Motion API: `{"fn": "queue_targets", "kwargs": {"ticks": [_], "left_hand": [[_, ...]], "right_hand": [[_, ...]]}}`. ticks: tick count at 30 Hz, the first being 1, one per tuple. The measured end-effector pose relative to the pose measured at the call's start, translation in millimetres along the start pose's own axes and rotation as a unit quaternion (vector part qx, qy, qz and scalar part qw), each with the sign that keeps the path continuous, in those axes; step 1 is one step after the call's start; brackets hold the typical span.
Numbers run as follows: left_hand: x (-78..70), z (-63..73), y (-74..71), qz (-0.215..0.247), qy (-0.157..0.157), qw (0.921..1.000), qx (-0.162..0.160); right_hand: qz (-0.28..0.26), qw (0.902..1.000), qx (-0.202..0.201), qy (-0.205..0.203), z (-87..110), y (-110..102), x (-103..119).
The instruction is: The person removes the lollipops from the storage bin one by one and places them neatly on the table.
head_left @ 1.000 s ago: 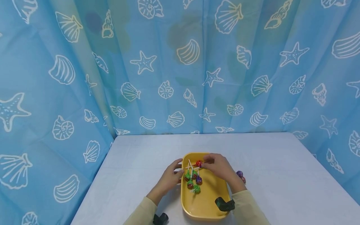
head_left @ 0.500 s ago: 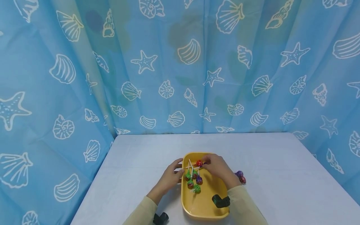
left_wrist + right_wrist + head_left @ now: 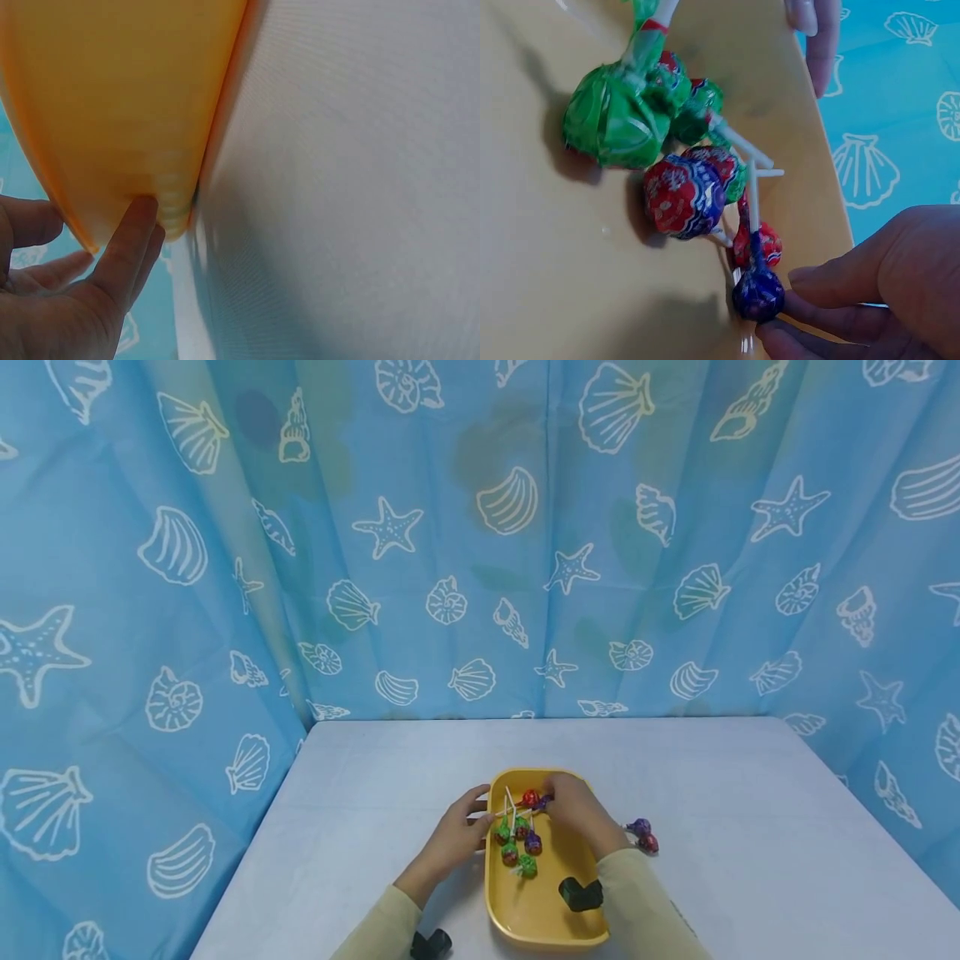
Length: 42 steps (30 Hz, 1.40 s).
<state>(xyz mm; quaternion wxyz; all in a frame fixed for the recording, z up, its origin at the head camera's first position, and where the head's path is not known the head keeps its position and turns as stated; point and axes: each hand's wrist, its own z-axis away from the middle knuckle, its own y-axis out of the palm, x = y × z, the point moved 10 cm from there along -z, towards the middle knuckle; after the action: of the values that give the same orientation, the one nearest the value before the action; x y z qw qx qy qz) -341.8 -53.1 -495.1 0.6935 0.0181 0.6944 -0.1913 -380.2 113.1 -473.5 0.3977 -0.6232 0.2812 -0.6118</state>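
Observation:
My right hand [image 3: 581,810] reaches over the far right part of a yellow tray [image 3: 525,906]. Thumb and fingertips pinch a purple-wrapped lollipop [image 3: 759,295] by its candy head, its white stick pointing away from the hand. Close behind that lies a red lollipop [image 3: 769,244]. Several green lollipops [image 3: 615,116] and a red-and-purple lollipop [image 3: 679,196] rest together at the tray's left side, their sticks crossing. On the tray's left edge, my left hand [image 3: 456,831] has its thumb at the rim and other fingers against the outer wall [image 3: 112,135].
Outside the tray, to the right of my right forearm, a purple lollipop [image 3: 639,827] and a red lollipop [image 3: 649,843] lie on the white tablecloth [image 3: 735,843]. A blue shell-print curtain [image 3: 480,568] hangs behind and at both sides. Dark wrist cameras [image 3: 581,894] sit on the wrists.
My right hand and forearm have shifted slightly left, bringing the purple lollipop beside the red one and uncovering more of the pair outside. The left hand keeps its place on the tray.

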Motion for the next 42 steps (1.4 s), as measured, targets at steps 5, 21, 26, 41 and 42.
{"fn": "queue_targets", "kwargs": {"ticks": [5, 21, 26, 41, 42], "left_hand": [[-0.7, 0.8, -0.8, 0.004, 0.002, 1.0, -0.002], [2.6, 0.1, -1.2, -0.004, -0.005, 1.0, -0.003], [2.5, 0.2, -1.4, -0.003, -0.006, 1.0, -0.002], [2.4, -1.3, 0.5, 0.005, 0.002, 1.0, 0.002], [2.8, -1.6, 0.7, 0.005, 0.003, 1.0, 0.002]], "right_hand": [[0.024, 0.9997, 0.008, -0.004, -5.0, 5, -1], [-0.006, 0.9982, 0.06, 0.006, -2.1, 25, -5], [-0.017, 0.998, 0.06, -0.003, -1.0, 25, -5], [-0.033, 0.9985, 0.023, -0.038, 7.1, 6, 4], [-0.036, 0.9983, 0.018, -0.042, 7.7, 3, 4]]}}
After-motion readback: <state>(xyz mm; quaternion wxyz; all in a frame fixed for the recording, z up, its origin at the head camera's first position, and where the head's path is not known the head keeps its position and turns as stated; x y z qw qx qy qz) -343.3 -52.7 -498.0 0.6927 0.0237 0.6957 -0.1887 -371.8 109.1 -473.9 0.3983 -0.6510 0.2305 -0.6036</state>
